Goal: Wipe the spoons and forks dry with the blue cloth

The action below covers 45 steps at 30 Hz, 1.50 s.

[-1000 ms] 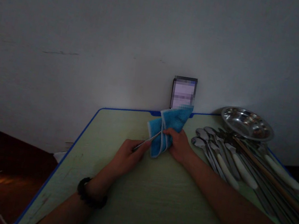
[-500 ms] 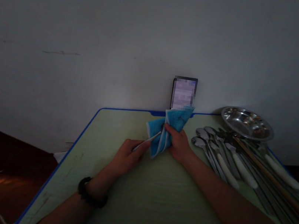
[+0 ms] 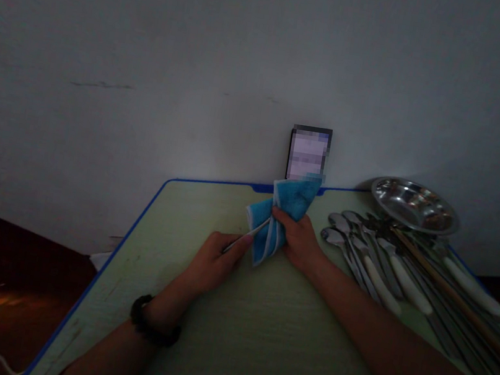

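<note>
My left hand, with a dark beaded bracelet on its wrist, is closed on the handle of a thin metal utensil. The far end of that utensil is hidden inside a folded blue cloth with white edging, so its kind does not show. My right hand is closed around the cloth, thumb on top, pressing it about the utensil. Both hands are above the middle of the table.
To the right lies a pile of cutlery: spoons, forks with pale handles, chopsticks. Behind it a shiny metal bowl stands by the wall. A phone leans on the wall behind the cloth. The table has a blue edge.
The cloth's upper part has shifted slightly left in my right hand. My left hand keeps its hold on the utensil almost unmoved.
</note>
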Each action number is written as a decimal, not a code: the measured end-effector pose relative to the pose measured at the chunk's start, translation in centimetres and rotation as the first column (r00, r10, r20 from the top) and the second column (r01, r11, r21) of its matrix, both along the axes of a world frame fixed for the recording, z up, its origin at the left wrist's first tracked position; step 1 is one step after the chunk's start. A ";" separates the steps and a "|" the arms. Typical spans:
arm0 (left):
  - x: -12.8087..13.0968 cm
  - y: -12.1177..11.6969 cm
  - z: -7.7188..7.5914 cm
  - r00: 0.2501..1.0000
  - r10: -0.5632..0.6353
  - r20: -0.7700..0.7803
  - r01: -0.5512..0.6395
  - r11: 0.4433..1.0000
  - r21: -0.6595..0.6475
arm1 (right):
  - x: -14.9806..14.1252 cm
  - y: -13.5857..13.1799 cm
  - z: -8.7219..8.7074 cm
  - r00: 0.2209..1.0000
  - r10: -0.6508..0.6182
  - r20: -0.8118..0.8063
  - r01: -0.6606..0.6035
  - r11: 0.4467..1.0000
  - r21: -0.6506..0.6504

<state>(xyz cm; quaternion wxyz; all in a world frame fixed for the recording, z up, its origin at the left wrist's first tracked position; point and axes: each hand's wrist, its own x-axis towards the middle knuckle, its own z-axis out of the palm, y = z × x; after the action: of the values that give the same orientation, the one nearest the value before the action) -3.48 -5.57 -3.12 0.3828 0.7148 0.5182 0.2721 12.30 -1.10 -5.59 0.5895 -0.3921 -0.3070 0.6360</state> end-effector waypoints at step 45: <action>2.6 -3.1 5.2 0.858 0.042 0.513 0.085 0.971 -0.223 | 1.2 -2.6 9.3 0.984 -0.019 0.180 -0.030 0.963 0.267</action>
<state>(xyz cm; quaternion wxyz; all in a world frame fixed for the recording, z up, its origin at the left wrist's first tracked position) -0.89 -8.62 2.04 0.5928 0.5710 0.4180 0.3844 13.54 -3.70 3.67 0.6051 -0.3639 -0.4435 0.5520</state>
